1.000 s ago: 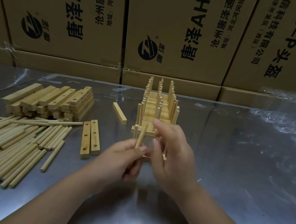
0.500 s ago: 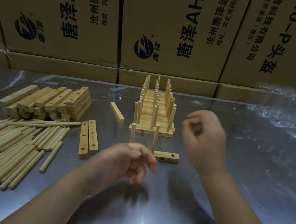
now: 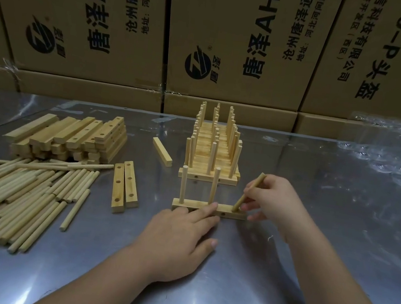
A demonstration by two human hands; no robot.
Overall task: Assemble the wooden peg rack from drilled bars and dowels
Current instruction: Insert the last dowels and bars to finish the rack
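A drilled wooden bar (image 3: 228, 209) lies crosswise on the metal table with two dowels standing upright in its left and middle holes. My right hand (image 3: 272, 202) pinches a third dowel (image 3: 250, 192), tilted, with its lower end at the bar's right hole. My left hand (image 3: 178, 235) lies flat in front of the bar, its straight fingers pressing on the bar's near edge. Behind the bar stands a row of finished peg racks (image 3: 213, 151).
A loose pile of dowels (image 3: 15, 193) and a stack of drilled bars (image 3: 74, 135) lie at the left. Two drilled bars (image 3: 124, 186) and a single short bar (image 3: 162, 151) lie between them and the racks. Cardboard boxes (image 3: 234, 41) wall the back; clear plastic (image 3: 395, 157) lies at the right.
My right hand has come back down with a dowel and set its end at the bar's right hole. My left hand has let go of the standing dowels and moved onto the bar.
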